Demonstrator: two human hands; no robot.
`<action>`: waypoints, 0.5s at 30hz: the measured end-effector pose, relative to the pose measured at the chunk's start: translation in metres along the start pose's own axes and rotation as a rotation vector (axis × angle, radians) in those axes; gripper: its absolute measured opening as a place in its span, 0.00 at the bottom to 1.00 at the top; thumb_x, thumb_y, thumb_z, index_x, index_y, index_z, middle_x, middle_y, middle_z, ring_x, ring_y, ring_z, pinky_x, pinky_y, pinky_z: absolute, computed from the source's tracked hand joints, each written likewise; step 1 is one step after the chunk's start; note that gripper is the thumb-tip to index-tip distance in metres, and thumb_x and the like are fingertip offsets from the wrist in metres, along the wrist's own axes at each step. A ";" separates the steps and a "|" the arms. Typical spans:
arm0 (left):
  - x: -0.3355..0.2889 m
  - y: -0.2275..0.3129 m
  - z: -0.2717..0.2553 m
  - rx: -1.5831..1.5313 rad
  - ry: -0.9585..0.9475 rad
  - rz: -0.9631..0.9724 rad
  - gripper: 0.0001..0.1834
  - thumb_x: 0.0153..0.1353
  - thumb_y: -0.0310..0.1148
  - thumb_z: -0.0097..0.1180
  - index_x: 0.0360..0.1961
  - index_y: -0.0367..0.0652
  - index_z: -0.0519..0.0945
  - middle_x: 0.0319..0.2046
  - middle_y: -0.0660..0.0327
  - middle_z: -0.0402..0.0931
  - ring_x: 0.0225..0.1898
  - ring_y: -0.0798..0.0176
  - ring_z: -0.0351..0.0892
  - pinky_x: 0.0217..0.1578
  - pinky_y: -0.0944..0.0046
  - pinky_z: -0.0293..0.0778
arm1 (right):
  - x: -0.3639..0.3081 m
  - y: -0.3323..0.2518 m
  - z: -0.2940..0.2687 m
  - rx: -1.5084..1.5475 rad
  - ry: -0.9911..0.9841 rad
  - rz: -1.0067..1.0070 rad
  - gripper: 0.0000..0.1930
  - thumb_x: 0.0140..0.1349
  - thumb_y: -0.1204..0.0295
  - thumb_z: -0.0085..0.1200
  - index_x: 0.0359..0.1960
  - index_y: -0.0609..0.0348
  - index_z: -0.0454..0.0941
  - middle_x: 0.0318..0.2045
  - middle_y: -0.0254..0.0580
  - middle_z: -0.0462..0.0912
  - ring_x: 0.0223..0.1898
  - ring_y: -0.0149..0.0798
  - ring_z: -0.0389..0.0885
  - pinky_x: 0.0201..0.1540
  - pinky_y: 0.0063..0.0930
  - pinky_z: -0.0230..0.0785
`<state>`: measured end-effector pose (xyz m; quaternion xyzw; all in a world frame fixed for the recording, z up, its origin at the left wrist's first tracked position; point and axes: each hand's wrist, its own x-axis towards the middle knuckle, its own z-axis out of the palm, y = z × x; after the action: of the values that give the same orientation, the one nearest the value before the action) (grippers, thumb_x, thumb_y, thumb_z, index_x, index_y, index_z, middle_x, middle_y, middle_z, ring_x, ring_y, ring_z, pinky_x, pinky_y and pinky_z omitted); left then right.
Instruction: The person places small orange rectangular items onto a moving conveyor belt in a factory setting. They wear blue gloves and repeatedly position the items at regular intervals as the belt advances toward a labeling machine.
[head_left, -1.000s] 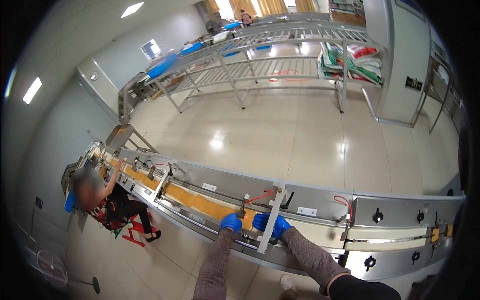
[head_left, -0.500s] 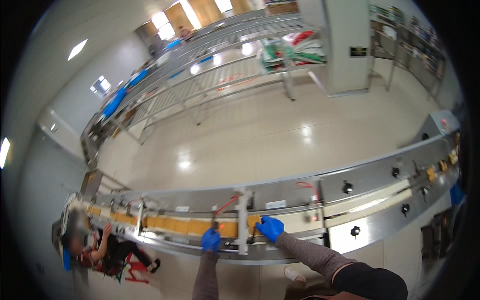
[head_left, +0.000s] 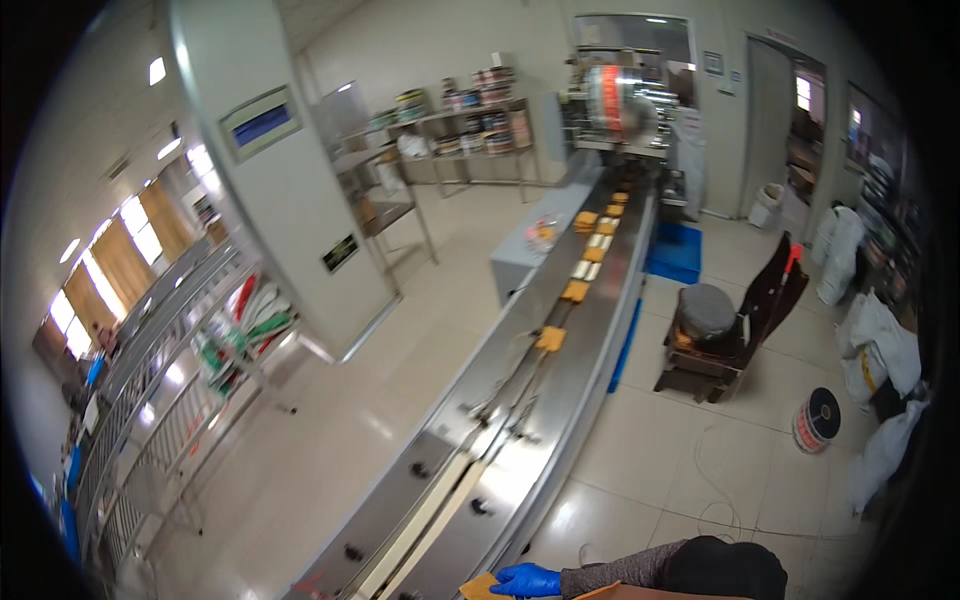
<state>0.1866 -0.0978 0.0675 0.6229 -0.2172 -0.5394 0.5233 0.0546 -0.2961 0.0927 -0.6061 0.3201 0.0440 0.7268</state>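
My right hand (head_left: pixel 527 580), in a blue glove, is at the bottom edge beside the near end of the conveyor (head_left: pixel 497 455). Its fingers are closed on a flat golden-brown square piece (head_left: pixel 482 587), partly cut off by the picture's edge. My left hand is out of view. Farther up the conveyor, similar golden-brown square pieces (head_left: pixel 550 339) lie in a line along the middle channel, with white pieces (head_left: pixel 586 270) among them, leading toward a machine with a large roll (head_left: pixel 612 103) at the far end.
Right of the conveyor stand a dark chair (head_left: pixel 712 352) with a grey round cushion, a film roll (head_left: pixel 816 420) on the floor, and white sacks (head_left: pixel 880 345). A pillar (head_left: pixel 290 170) and metal roller racks (head_left: pixel 165 400) are at the left. Shelves with rolls (head_left: pixel 470 130) stand at the back.
The view has swung right, toward the machine at the conveyor's far end. My left hand has left the picture. My right hand now appears at the bottom edge with a golden-brown piece.
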 end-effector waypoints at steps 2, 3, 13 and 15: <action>0.063 0.006 0.076 -0.127 -0.148 -0.110 0.26 0.62 0.38 0.57 0.56 0.31 0.72 0.54 0.47 0.72 0.56 0.50 0.73 0.57 0.56 0.69 | -0.037 0.005 -0.065 0.048 0.104 -0.006 0.22 0.62 0.49 0.56 0.38 0.58 0.80 0.24 0.33 0.78 0.25 0.25 0.76 0.29 0.22 0.70; 0.094 0.007 0.106 -0.189 -0.208 -0.140 0.24 0.62 0.36 0.56 0.55 0.31 0.73 0.53 0.48 0.73 0.55 0.50 0.74 0.57 0.55 0.70 | -0.037 0.027 -0.102 0.064 0.152 -0.035 0.23 0.62 0.49 0.56 0.43 0.58 0.80 0.23 0.33 0.79 0.24 0.25 0.76 0.29 0.21 0.71; 0.357 0.113 0.350 0.192 -0.287 -0.016 0.20 0.64 0.25 0.51 0.58 0.36 0.71 0.47 0.55 0.78 0.46 0.62 0.79 0.44 0.65 0.77 | -0.138 0.025 -0.378 -0.596 0.862 -0.351 0.40 0.59 0.46 0.56 0.65 0.62 0.62 0.60 0.58 0.71 0.57 0.56 0.73 0.57 0.42 0.68; 0.444 0.112 0.387 0.166 -0.220 0.170 0.22 0.63 0.21 0.49 0.59 0.36 0.69 0.47 0.54 0.78 0.47 0.61 0.79 0.45 0.64 0.77 | -0.137 0.039 -0.435 -0.587 0.918 -0.278 0.37 0.59 0.48 0.56 0.63 0.61 0.65 0.58 0.57 0.72 0.56 0.52 0.74 0.56 0.41 0.69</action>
<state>0.0152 -0.6705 0.0193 0.5806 -0.3691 -0.5384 0.4866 -0.2504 -0.6371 0.1037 -0.7765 0.4948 -0.2332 0.3127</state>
